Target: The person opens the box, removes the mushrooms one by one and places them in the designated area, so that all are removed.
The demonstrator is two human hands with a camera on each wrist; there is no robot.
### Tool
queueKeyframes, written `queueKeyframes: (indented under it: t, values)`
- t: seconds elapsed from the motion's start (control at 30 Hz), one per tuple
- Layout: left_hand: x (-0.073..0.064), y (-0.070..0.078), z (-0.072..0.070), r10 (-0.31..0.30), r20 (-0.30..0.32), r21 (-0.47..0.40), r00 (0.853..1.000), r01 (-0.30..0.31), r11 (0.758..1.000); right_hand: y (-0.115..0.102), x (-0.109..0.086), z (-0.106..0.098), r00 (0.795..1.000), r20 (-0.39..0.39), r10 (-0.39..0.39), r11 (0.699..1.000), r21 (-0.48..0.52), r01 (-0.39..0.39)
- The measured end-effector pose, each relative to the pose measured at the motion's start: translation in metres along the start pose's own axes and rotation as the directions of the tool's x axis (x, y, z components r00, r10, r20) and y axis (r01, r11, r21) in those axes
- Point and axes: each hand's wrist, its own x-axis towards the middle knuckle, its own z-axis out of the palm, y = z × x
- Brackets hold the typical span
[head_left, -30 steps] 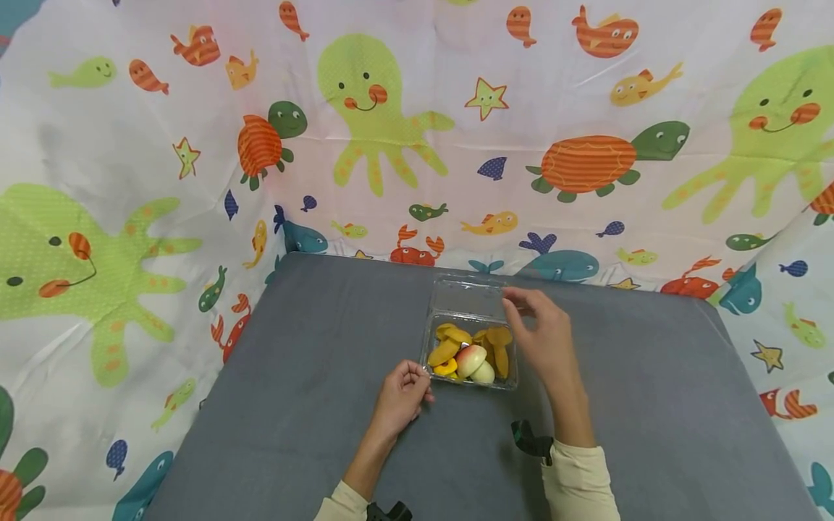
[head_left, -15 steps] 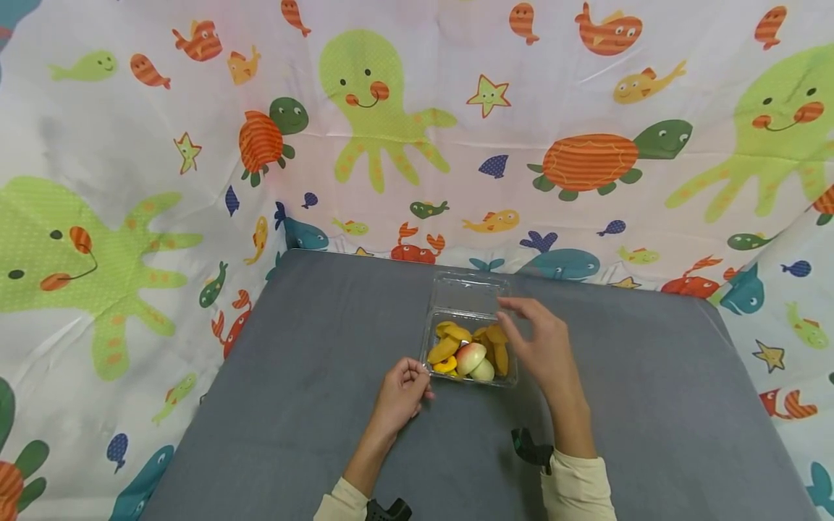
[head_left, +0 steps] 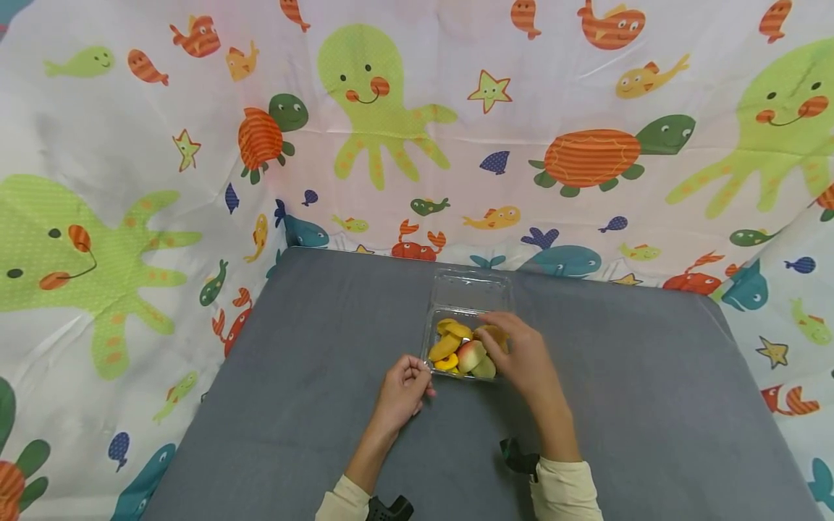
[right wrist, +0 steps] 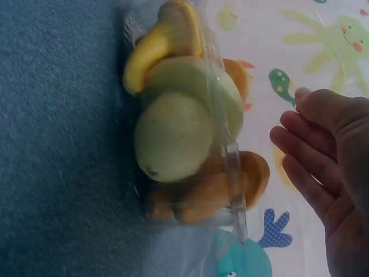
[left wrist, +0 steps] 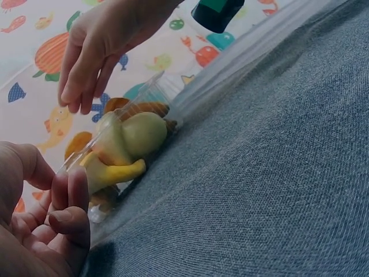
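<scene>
A clear plastic clamshell box (head_left: 426, 341) lies on the table with its lid (head_left: 472, 291) folded back. Inside are mustard-brown pieces (head_left: 444, 347), a small yellow banana (left wrist: 118, 173), a pale green round fruit (right wrist: 173, 138) and a red-and-cream fruit (head_left: 469, 356). My left hand (head_left: 400, 391) pinches the box's near left corner between thumb and fingers. Above the box's right side hovers my right hand (head_left: 526, 358), its fingers loosely bent and holding nothing. In the right wrist view those fingers stand apart from the box's rim.
Grey cloth covers the table (head_left: 313, 362). A white curtain (head_left: 417, 130) printed with sea animals hangs behind the table and along both sides. Dark straps (head_left: 517, 457) sit on the wrists beside the beige sleeves (head_left: 565, 490).
My right hand has moved left and slightly nearer, from beside the lid to over the box's right side. The left hand keeps its pinch on the corner.
</scene>
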Motion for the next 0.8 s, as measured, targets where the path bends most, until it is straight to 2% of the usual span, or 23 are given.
queueKeyframes:
  t: [0.2,0.4,0.8]
  values:
    - [0.0,0.0,0.001,0.002,-0.002,-0.009,1.0,-0.002,1.0,-0.004,0.002,0.007,0.998,0.064,-0.008,0.998,-0.056,0.011]
    - [0.001,0.001,0.001,-0.003,-0.004,-0.001,1.0,0.003,1.0,-0.006,0.002,0.011,0.991,0.127,0.035,0.996,-0.089,-0.024]
    - [0.0,0.0,0.0,-0.008,0.009,0.002,1.0,0.008,1.0,-0.008,0.002,0.022,0.989,0.14,0.04,0.992,-0.124,-0.023]
